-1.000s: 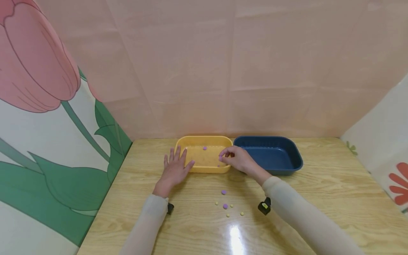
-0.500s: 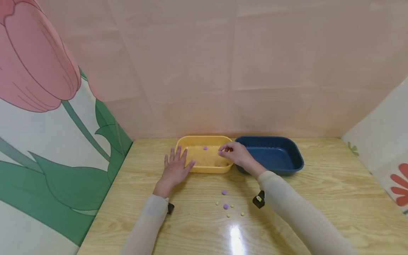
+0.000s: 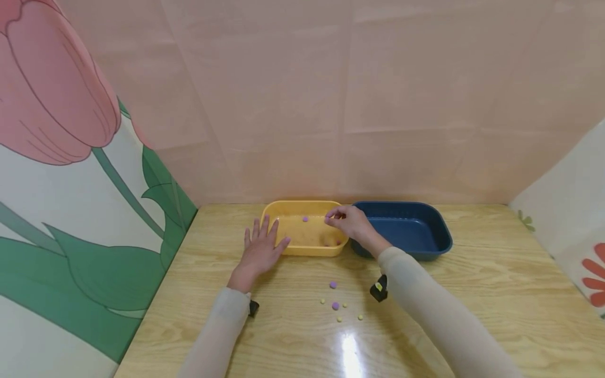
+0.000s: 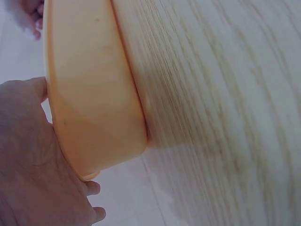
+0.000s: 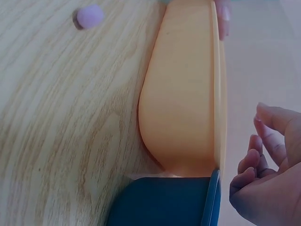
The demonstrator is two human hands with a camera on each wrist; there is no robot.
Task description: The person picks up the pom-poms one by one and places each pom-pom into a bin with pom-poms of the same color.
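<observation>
My left hand [image 3: 260, 251] lies with spread, straight fingers on the left end of the yellow tray [image 3: 302, 251], and the left wrist view shows it along the rim. My right hand [image 3: 352, 223] is raised over the tray's right end. Its thumb and index finger meet in a pinch, with a speck of purple from a small ball [image 3: 326, 218] at the tips, mostly hidden by the fingers. Inside the tray lie a purple ball [image 3: 305, 219] towards the back and two small dark purplish pieces near the front right.
A dark blue tray [image 3: 402, 231] stands right beside the yellow one. On the wooden table [image 3: 283, 336] in front lie two purple balls, one nearer [image 3: 335, 305] and one farther [image 3: 333, 285], and several tiny yellow balls [image 3: 361, 317]. A pink cloth [image 3: 283, 105] hangs behind.
My right hand has risen slightly and moved a little away from me over the yellow tray, its finger and thumb staying pinched. The left hand has stayed in place.
</observation>
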